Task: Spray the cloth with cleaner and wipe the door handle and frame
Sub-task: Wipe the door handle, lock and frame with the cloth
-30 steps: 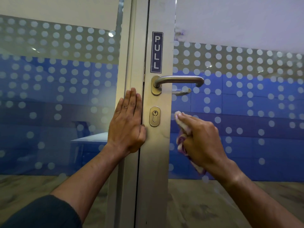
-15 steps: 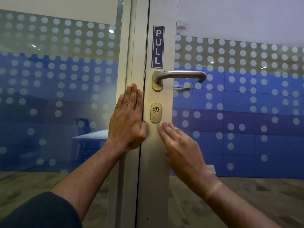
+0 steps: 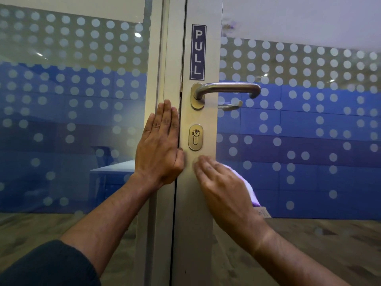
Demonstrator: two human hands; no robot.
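Reaching up from the bottom left corner, a dark sleeve (image 3: 47,265) leads along a bare forearm to the left hand (image 3: 159,149), which lies flat with straight fingers together against the fixed door frame (image 3: 156,58), its thumb tucked at the seam where the door meets that frame. This grip is open and holds nothing; it only presses on the metal.

The right hand (image 3: 222,186) comes in from the lower right and lies with fingers extended, slightly blurred, on the pale metal edge of the door (image 3: 193,234), just below the keyhole plate (image 3: 195,137). The cloth (image 3: 250,187), white and purple, sits under the palm and shows only as a strip past the hand's right edge, over the glass side of the door's upright. A small tag (image 3: 261,212) hangs at its lower end. The fingers look flat on the cloth rather than curled round it, so this grip too is open, pressing the cloth to the door.

Above the keyhole plate, the door handle (image 3: 226,88) stands level, well apart from both hands, and a blue sign (image 3: 198,52) reading PULL sits just over it. Beyond, dotted frosted glass (image 3: 299,79) fills both sides, with a blue wall dimly seen through it.
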